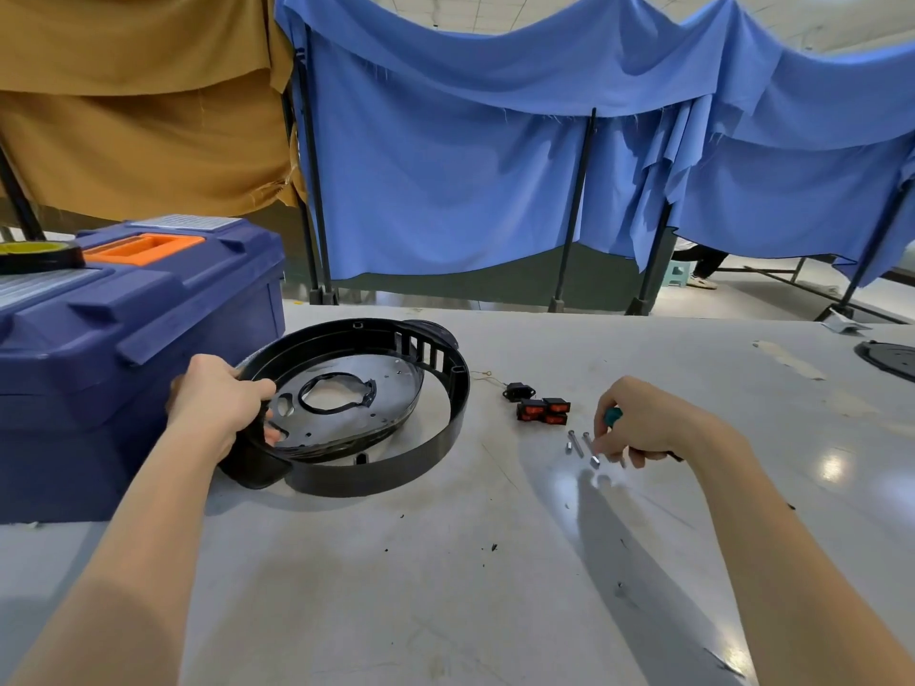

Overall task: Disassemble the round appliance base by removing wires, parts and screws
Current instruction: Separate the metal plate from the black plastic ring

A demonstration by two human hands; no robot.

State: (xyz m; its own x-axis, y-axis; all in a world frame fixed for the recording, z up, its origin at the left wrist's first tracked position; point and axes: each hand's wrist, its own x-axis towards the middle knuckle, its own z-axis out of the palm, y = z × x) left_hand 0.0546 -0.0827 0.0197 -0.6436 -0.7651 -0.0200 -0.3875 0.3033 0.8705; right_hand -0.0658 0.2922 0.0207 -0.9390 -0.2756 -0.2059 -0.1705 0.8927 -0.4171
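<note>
The round black appliance base [435, 448] lies on the grey table, a dark inner plate [381, 388] tilted inside its ring. My left hand [218, 398] grips the base's left rim. To the right, my right hand [638, 428] holds a screwdriver with a teal handle [612, 416], and its fingertips touch a long silver screw [591, 450]. A second silver screw [574, 444] lies beside it. Red rocker switches [542, 410] and a small black socket [518, 391] with a thin wire lie loose on the table between the base and my right hand.
A blue toolbox [133, 339] with an orange handle stands at the left, touching the base's side; a tape roll [39, 255] sits on it. Another black round part [891, 358] shows at the far right table edge. Blue and tan cloths hang behind the table.
</note>
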